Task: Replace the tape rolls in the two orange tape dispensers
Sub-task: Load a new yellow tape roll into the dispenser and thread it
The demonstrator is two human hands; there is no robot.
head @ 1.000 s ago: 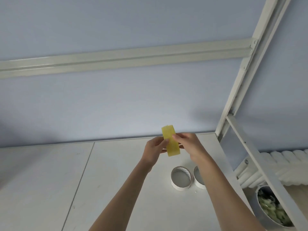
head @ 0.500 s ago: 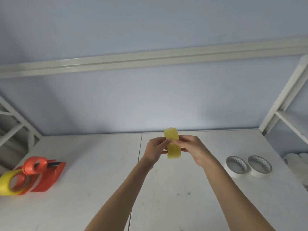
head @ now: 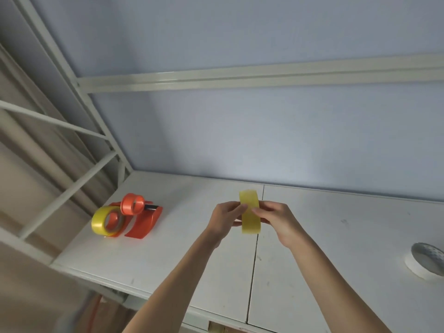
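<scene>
A yellow tape roll (head: 250,212) stands on edge in the air above the white table, pinched between my left hand (head: 227,218) and my right hand (head: 276,218). Fingers of both hands press on its outer band. At the table's far left lie two orange tape dispensers (head: 141,218) close together. One carries a yellow tape roll (head: 103,221) on its hub; the other shows a bare orange hub (head: 132,204).
A white tape roll (head: 426,261) lies flat at the right edge of view. White metal frame bars (head: 72,188) rise at the left. The white table (head: 168,255) has a seam down its middle and ends at a blue wall.
The view has swung left: the dispensers have come further into view and the white rolls slid to the right edge. Both hands still hold the yellow roll in the same grip.
</scene>
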